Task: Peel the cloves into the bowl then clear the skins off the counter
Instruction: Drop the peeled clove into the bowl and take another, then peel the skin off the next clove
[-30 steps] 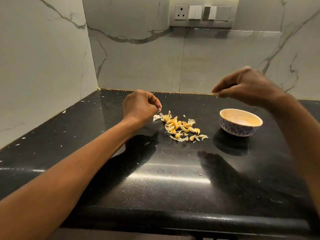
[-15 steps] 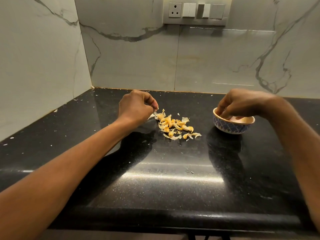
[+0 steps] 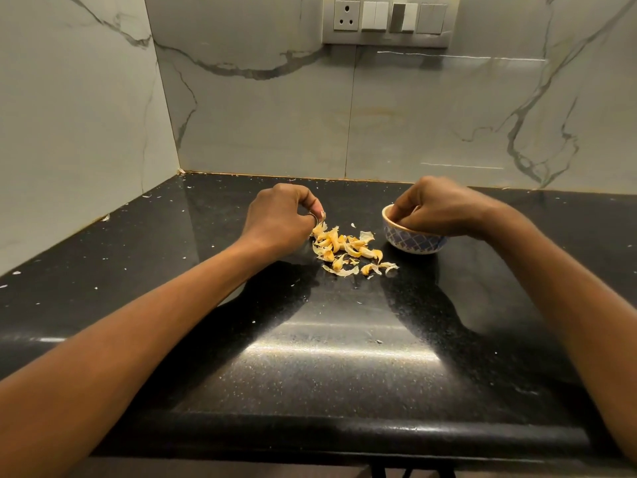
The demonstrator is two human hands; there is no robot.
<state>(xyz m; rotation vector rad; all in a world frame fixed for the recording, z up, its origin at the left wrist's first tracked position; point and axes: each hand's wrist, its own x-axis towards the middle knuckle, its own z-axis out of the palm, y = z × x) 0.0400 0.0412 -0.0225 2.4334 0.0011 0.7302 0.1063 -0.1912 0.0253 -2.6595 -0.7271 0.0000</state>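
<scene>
A pile of yellowish garlic skins lies on the black counter. To its right stands a small bowl with a blue pattern and a pale inside. My left hand sits at the pile's left edge, fingers curled, thumb and forefinger pinching a pale bit of skin. My right hand reaches over the bowl with its fingers dipped inside. The fingertips and the bowl's contents are hidden.
Marble-look walls close off the back and the left side of the counter. A socket and switch panel hangs high on the back wall. Tiny white flakes dot the counter's left part. The rounded front edge runs near me.
My right hand came down from above the counter and put its fingers into the bowl. My left hand stayed at the pile's left edge. The camera tilted slightly.
</scene>
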